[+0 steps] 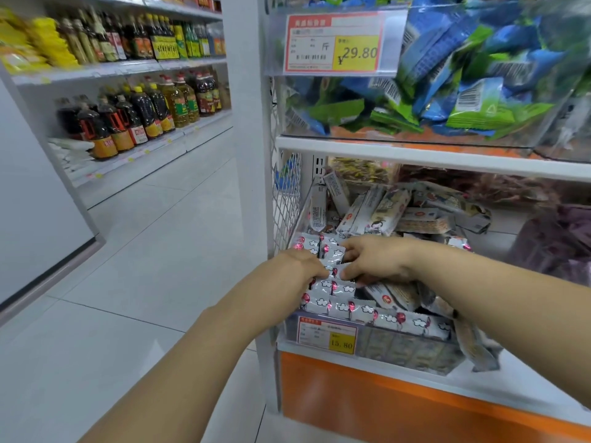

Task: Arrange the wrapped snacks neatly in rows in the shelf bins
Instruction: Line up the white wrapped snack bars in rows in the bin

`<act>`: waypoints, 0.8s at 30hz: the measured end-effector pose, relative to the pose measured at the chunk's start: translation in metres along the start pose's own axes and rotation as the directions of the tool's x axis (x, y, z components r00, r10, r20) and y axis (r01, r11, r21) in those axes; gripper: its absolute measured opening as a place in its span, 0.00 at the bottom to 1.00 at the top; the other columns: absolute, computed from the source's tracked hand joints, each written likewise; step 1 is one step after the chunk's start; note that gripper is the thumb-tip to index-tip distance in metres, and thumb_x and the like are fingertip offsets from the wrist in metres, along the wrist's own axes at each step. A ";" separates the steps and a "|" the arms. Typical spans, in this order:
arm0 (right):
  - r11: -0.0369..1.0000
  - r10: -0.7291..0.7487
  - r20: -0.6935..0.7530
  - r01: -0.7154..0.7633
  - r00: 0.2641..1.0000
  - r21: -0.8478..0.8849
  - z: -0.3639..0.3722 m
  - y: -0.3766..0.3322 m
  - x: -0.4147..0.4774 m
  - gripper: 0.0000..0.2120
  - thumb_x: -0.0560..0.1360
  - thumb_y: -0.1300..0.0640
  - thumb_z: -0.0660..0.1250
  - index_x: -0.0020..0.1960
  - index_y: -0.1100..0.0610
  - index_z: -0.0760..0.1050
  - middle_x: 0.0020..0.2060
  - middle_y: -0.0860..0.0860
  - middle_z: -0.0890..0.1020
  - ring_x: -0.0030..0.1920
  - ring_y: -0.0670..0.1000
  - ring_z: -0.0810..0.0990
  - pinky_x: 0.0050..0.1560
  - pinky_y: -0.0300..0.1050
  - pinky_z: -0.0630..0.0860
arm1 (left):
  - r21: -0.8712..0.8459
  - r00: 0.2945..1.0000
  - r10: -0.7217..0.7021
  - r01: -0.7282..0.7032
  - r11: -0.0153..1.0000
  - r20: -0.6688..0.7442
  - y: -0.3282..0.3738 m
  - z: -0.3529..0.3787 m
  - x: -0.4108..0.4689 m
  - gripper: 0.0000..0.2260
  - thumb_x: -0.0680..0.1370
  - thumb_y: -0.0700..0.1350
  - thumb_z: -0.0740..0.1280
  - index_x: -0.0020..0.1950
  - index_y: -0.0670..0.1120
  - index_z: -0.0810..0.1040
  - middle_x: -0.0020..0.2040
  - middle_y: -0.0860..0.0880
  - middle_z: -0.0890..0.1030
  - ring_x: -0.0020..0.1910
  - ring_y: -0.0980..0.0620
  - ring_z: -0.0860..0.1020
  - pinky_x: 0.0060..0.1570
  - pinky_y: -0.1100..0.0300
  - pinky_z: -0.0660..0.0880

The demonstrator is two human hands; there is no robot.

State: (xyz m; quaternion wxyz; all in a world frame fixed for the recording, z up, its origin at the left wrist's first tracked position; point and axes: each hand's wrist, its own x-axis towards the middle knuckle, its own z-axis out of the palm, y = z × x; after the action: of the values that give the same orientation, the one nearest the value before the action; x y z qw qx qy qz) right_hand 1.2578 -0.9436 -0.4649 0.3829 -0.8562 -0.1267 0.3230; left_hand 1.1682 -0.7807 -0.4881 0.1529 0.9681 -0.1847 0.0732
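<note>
A clear plastic bin [412,350] on the lower shelf holds silver wrapped snacks with red and white print. Several lie side by side in a row [377,314] along the bin's front edge, and more line the left side [315,246]. Behind them, longer wrapped bars [383,212] lie in a loose heap. My left hand [297,266] rests on the left-side snacks with fingers curled over one packet. Just to its right, my right hand [374,260] pinches a silver snack packet [334,255] at the same spot. Both hands nearly touch.
An upper clear bin [415,135] holds blue and green packets behind a 29.80 price tag [339,43]. A 15.80 tag [326,334] fronts the lower bin. A wire mesh panel [287,199] bounds the bin's left. Oil bottle shelves [144,116] stand across the tiled aisle [144,266].
</note>
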 end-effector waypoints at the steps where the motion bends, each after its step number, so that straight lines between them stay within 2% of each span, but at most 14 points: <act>1: 1.000 0.003 0.006 -0.003 1.000 -0.006 0.001 0.000 0.001 0.27 0.74 0.70 0.66 0.70 0.61 0.62 0.65 0.56 0.70 0.52 0.51 0.75 0.37 0.37 0.78 | -0.002 1.000 -0.001 0.001 1.000 0.002 0.001 -0.001 -0.001 0.15 0.80 0.36 0.58 0.63 0.46 0.77 0.61 0.49 0.76 0.60 0.50 0.73 0.57 0.59 0.68; 3: 1.000 0.009 0.024 -0.008 1.000 -0.008 -0.001 0.001 0.004 0.24 0.74 0.70 0.66 0.69 0.61 0.64 0.60 0.54 0.74 0.49 0.49 0.76 0.36 0.36 0.77 | 0.018 1.000 -0.002 0.001 1.000 0.021 0.000 0.000 0.000 0.16 0.79 0.35 0.60 0.64 0.47 0.76 0.61 0.49 0.76 0.60 0.51 0.73 0.58 0.60 0.68; 6: 1.000 0.016 0.052 -0.017 0.998 0.015 -0.006 0.003 0.005 0.19 0.74 0.70 0.66 0.64 0.61 0.69 0.47 0.51 0.75 0.45 0.48 0.77 0.39 0.37 0.78 | 0.050 0.998 -0.006 0.003 0.999 0.060 -0.003 0.002 0.008 0.20 0.77 0.34 0.64 0.67 0.49 0.74 0.63 0.50 0.77 0.61 0.52 0.73 0.61 0.63 0.66; 9: 0.998 0.028 0.035 -0.030 0.999 0.049 -0.008 0.002 0.004 0.15 0.74 0.70 0.66 0.58 0.60 0.71 0.44 0.52 0.76 0.42 0.48 0.78 0.38 0.36 0.79 | 0.062 0.998 0.000 -0.005 0.998 0.070 -0.004 0.003 0.009 0.20 0.76 0.35 0.66 0.67 0.48 0.74 0.63 0.49 0.77 0.62 0.52 0.73 0.61 0.64 0.65; 13: 0.998 0.034 0.014 -0.034 0.999 0.051 -0.007 0.006 0.003 0.20 0.74 0.69 0.65 0.66 0.62 0.69 0.43 0.51 0.74 0.42 0.48 0.78 0.36 0.35 0.80 | 0.036 0.999 0.010 -0.011 0.999 0.048 -0.007 0.005 0.008 0.20 0.75 0.34 0.67 0.65 0.47 0.76 0.60 0.48 0.78 0.59 0.50 0.74 0.60 0.58 0.69; 17: 1.000 0.012 0.028 -0.012 1.000 0.002 -0.011 0.004 -0.002 0.23 0.76 0.70 0.64 0.69 0.63 0.66 0.43 0.50 0.73 0.45 0.49 0.78 0.46 0.40 0.81 | 0.045 0.998 -0.016 0.014 0.999 0.054 -0.004 0.006 0.008 0.16 0.76 0.33 0.64 0.62 0.46 0.79 0.57 0.47 0.79 0.57 0.48 0.75 0.59 0.52 0.71; 19: 0.999 -0.014 0.041 0.016 0.999 -0.028 -0.014 0.005 -0.006 0.23 0.76 0.69 0.63 0.70 0.63 0.65 0.47 0.52 0.75 0.49 0.51 0.78 0.48 0.40 0.80 | 0.037 0.999 -0.030 0.029 0.999 0.017 0.003 0.004 0.008 0.15 0.80 0.39 0.61 0.65 0.49 0.76 0.61 0.50 0.78 0.60 0.51 0.73 0.66 0.54 0.64; 21: 0.993 -0.060 0.045 0.064 0.997 -0.099 -0.014 0.006 -0.013 0.21 0.77 0.68 0.62 0.69 0.60 0.67 0.52 0.56 0.77 0.52 0.51 0.77 0.46 0.36 0.79 | 0.078 0.998 -0.051 0.054 0.995 -0.031 0.011 0.000 0.011 0.15 0.82 0.45 0.58 0.68 0.53 0.72 0.64 0.55 0.75 0.65 0.54 0.69 0.72 0.53 0.51; 22: 0.982 -0.097 0.042 0.102 0.994 -0.160 -0.013 0.007 -0.016 0.19 0.77 0.67 0.62 0.68 0.58 0.70 0.51 0.57 0.77 0.50 0.52 0.77 0.45 0.38 0.77 | 0.101 0.997 -0.064 0.067 0.993 -0.035 0.015 -0.003 0.014 0.15 0.82 0.46 0.58 0.68 0.55 0.72 0.64 0.56 0.75 0.66 0.55 0.68 0.73 0.51 0.47; 24: 0.929 -0.179 0.022 0.177 0.984 -0.325 -0.013 0.009 -0.020 0.16 0.77 0.63 0.63 0.63 0.51 0.74 0.49 0.57 0.80 0.48 0.57 0.77 0.49 0.47 0.75 | 0.130 0.996 -0.084 0.085 0.988 -0.015 0.022 -0.006 0.024 0.14 0.82 0.48 0.57 0.66 0.56 0.73 0.60 0.56 0.77 0.66 0.55 0.69 0.73 0.46 0.44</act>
State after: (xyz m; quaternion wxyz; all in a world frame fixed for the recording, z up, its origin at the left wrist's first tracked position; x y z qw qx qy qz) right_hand 1.2507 -0.9665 -0.4553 0.2643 -0.8940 -0.2538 0.2581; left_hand 1.1817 -0.8062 -0.4719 0.0932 0.9826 -0.1374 0.0832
